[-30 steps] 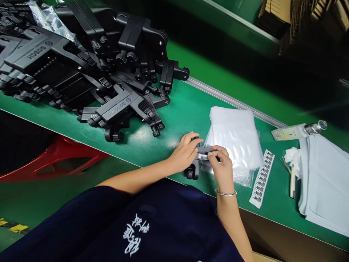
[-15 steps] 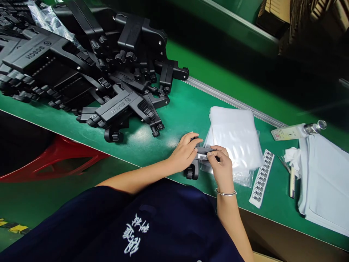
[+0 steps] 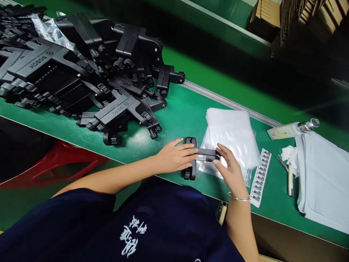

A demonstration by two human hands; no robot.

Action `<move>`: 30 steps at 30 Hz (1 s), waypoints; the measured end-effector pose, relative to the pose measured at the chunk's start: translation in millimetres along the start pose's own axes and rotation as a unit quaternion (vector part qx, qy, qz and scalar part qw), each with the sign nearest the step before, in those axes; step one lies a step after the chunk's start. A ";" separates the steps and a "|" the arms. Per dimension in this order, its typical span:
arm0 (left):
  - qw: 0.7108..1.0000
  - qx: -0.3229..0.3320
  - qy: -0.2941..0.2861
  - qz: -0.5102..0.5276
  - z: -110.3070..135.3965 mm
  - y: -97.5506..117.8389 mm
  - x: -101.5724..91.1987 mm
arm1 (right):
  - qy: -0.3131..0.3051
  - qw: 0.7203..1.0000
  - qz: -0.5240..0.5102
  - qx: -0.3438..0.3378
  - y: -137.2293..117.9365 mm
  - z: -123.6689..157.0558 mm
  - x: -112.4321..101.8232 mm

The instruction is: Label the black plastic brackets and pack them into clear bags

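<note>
- Left hand (image 3: 174, 157) lies palm down over the black bracket (image 3: 208, 155), its fingers out straight and slightly spread, gripping nothing; they seem laid there to steady the part.
- Right hand (image 3: 230, 169) is loosely open at the bar's far end, thumb on the near side and fingers on the other. Whether it touches the bar, I cannot tell; the spread suggests a guiding hold rather than a squeeze.
- Bracket rests on the desk (image 3: 180, 122) close to the front edge, crosspiece by the left hand, bar pointing right over the corner of the clear bags (image 3: 231, 136). Lying like this, it turns the bar's narrow face up, probably for easy reach.
- Label (image 3: 201, 156), small and pale, sits on that face just beside the left fingertips; its print is too small to read.
- Sticker strip (image 3: 260, 178) lies just right of the bags, likely put there to suit the right hand.
- Bottle (image 3: 285, 131), tissue (image 3: 289, 154) and a pale tool (image 3: 291, 182) are farther right, beside the white sheets (image 3: 321, 178).
- More brackets (image 3: 117, 109) are heaped on the left, well apart from the hands, perhaps to leave working room.
</note>
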State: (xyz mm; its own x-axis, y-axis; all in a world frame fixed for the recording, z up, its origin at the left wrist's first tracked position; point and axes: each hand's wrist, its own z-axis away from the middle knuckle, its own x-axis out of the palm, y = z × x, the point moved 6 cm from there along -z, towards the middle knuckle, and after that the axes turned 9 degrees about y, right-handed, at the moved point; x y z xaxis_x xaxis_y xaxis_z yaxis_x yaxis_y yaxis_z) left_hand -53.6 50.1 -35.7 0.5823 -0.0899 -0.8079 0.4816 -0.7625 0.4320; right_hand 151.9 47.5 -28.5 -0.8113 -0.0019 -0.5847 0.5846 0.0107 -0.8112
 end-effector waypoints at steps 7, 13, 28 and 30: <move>0.997 0.061 -0.044 -0.017 -38.6 14.0 1.8 | -0.015 0.993 0.093 -0.074 15.3 -1.5 -8.2; 0.997 0.044 -0.050 -0.030 -14.4 9.1 -3.5 | -0.003 0.988 0.126 -0.091 14.1 -1.0 -9.3; 0.951 -0.199 0.238 0.013 -41.3 -26.5 -58.6 | 0.100 0.982 0.063 -0.149 -5.9 39.8 -7.9; 0.970 -0.183 0.157 0.013 -69.6 -13.8 -34.7 | 0.204 0.974 0.016 -0.102 20.3 64.1 -31.6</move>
State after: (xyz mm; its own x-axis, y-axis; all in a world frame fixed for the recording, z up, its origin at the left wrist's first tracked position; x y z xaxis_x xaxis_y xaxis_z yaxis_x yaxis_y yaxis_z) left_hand -34.8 108.4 14.3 0.7404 0.1385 -0.6577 0.6313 -0.4795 0.6096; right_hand 189.9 -16.3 -27.0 -0.7520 0.3986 -0.5250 0.6303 0.2016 -0.7498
